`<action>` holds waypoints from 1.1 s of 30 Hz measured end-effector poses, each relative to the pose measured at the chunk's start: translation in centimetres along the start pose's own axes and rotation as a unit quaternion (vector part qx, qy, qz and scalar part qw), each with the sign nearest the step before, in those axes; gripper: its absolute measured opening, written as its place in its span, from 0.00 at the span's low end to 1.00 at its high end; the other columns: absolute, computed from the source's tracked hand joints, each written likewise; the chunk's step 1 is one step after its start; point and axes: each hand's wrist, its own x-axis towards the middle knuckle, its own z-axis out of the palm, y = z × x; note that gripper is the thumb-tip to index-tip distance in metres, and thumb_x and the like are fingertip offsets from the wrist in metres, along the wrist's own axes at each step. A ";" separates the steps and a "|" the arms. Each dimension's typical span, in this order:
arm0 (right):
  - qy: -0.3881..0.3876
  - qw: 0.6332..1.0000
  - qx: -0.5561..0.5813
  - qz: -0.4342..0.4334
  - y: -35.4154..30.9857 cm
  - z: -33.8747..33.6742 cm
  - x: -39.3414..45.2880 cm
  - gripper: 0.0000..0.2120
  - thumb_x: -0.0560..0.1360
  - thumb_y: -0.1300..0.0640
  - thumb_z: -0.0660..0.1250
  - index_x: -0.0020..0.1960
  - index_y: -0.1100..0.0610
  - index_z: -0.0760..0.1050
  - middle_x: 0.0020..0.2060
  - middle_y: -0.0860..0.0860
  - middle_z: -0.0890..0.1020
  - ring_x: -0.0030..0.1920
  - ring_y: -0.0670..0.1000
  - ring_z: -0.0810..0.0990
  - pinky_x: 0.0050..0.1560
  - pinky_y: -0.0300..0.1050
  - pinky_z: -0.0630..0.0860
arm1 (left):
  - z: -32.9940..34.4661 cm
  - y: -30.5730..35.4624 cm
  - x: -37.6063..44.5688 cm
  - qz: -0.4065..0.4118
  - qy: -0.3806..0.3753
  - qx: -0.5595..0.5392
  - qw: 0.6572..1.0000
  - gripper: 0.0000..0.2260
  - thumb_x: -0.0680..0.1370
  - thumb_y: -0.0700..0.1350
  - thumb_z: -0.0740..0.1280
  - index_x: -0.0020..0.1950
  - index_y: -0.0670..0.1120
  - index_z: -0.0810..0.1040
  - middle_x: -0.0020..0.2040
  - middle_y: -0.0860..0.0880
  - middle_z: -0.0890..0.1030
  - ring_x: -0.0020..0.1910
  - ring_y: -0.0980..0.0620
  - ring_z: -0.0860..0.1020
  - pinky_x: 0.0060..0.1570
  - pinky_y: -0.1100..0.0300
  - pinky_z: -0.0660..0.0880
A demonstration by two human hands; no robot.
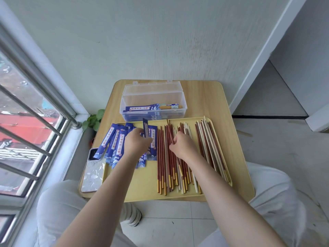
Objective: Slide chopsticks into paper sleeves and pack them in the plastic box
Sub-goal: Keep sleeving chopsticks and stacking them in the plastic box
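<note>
On the yellow tray (147,182) lie several blue paper sleeves (114,139) on the left and many red-brown and cream chopsticks (208,145) on the right. My left hand (136,142) pinches one blue sleeve (146,128) and holds it upright above the pile. My right hand (183,146) rests on the red chopsticks, fingers curled round a red chopstick (170,131) whose tip points away from me. The clear plastic box (153,102) stands open behind the tray and holds sleeved chopsticks.
A phone in a white case (92,173) lies at the table's left front corner, partly under the sleeves. A small green plant (94,120) sits beside the table by the window sill. The wall is close behind the wooden table (204,97). My knees flank the table.
</note>
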 end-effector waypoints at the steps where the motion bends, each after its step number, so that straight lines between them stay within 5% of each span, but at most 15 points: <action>1: -0.001 0.999 0.037 -0.005 0.2 -0.2 -0.1 0.09 0.79 0.59 0.67 0.58 0.54 0.71 0.39 0.48 0.76 0.34 0.48 0.76 0.28 0.38 0.65 | -0.1 0.1 -0.3 -0.025 -0.032 -0.072 0.997 0.15 0.74 0.38 0.68 0.60 0.47 0.76 0.50 0.46 0.80 0.45 0.46 0.81 0.42 0.52 0.79; 4: -0.004 0.985 0.174 -0.017 0.6 -1.5 -0.4 0.12 0.79 0.61 0.65 0.59 0.48 0.75 0.35 0.47 0.76 0.28 0.47 0.72 0.27 0.37 0.68 | -0.2 -0.7 -1.1 -0.084 -0.140 -0.236 0.958 0.11 0.68 0.35 0.66 0.49 0.42 0.77 0.47 0.38 0.82 0.41 0.41 0.81 0.44 0.48 0.77; 7: -0.001 0.953 0.302 -0.003 0.5 -3.2 -1.1 0.13 0.78 0.63 0.62 0.54 0.50 0.80 0.41 0.52 0.82 0.32 0.49 0.76 0.28 0.38 0.70 | 0.1 -1.1 -2.0 -0.114 -0.186 -0.296 0.930 0.07 0.71 0.30 0.61 0.42 0.42 0.71 0.37 0.43 0.77 0.34 0.48 0.78 0.38 0.55 0.71; 13: -0.021 0.887 0.461 -0.019 0.2 -5.3 -1.3 0.14 0.80 0.67 0.57 0.54 0.58 0.80 0.45 0.56 0.87 0.40 0.54 0.84 0.36 0.43 0.73 | 0.7 -1.4 -2.9 -0.145 -0.240 -0.358 0.891 0.10 0.72 0.30 0.58 0.49 0.42 0.71 0.37 0.46 0.75 0.35 0.51 0.75 0.45 0.54 0.71; 16: -0.004 0.877 0.477 -0.053 -0.1 -5.7 -1.3 0.09 0.80 0.67 0.62 0.52 0.57 0.79 0.44 0.55 0.87 0.39 0.52 0.84 0.35 0.42 0.73 | 0.6 -1.3 -3.1 -0.132 -0.261 -0.369 0.882 0.03 0.79 0.39 0.65 0.50 0.43 0.71 0.33 0.49 0.70 0.29 0.53 0.69 0.36 0.58 0.69; 20: 0.047 0.857 0.508 -0.075 -0.3 -5.9 -1.5 0.08 0.81 0.63 0.65 0.55 0.56 0.81 0.36 0.54 0.83 0.32 0.51 0.79 0.35 0.43 0.74 | 0.4 -1.3 -3.4 -0.151 -0.250 -0.386 0.875 0.13 0.82 0.54 0.63 0.49 0.44 0.72 0.30 0.51 0.65 0.27 0.54 0.63 0.28 0.61 0.62; 22: 0.069 0.852 0.513 -0.076 -0.2 -5.9 -1.4 0.08 0.81 0.61 0.66 0.54 0.55 0.83 0.32 0.52 0.77 0.30 0.50 0.74 0.34 0.44 0.73 | 0.2 -1.3 -3.5 -0.169 -0.234 -0.426 0.857 0.17 0.80 0.58 0.65 0.43 0.45 0.72 0.31 0.50 0.67 0.27 0.54 0.67 0.28 0.62 0.68; 27: 0.064 0.831 0.550 -0.053 -0.7 -5.6 -1.7 0.04 0.80 0.62 0.66 0.51 0.60 0.80 0.31 0.49 0.79 0.31 0.50 0.76 0.34 0.44 0.77 | 0.1 -0.4 -3.3 -0.290 -0.058 -0.603 0.741 0.19 0.77 0.50 0.73 0.31 0.47 0.68 0.29 0.51 0.70 0.28 0.55 0.71 0.32 0.61 0.77; 30: 0.092 0.806 0.584 -0.013 -0.8 -5.4 -1.8 0.03 0.82 0.63 0.64 0.49 0.62 0.74 0.34 0.54 0.79 0.32 0.51 0.80 0.34 0.44 0.80 | -0.4 0.5 -3.2 -0.316 -0.011 -0.655 0.687 0.14 0.77 0.47 0.72 0.37 0.47 0.70 0.30 0.51 0.77 0.29 0.54 0.79 0.41 0.58 0.79; 33: 0.140 0.778 0.610 0.050 -0.7 -5.3 -1.7 0.05 0.83 0.62 0.61 0.49 0.61 0.70 0.36 0.56 0.76 0.31 0.54 0.81 0.34 0.47 0.81 | -0.4 0.6 -2.6 -0.333 0.034 -0.663 0.670 0.09 0.78 0.48 0.72 0.45 0.47 0.73 0.42 0.49 0.83 0.45 0.50 0.85 0.44 0.56 0.82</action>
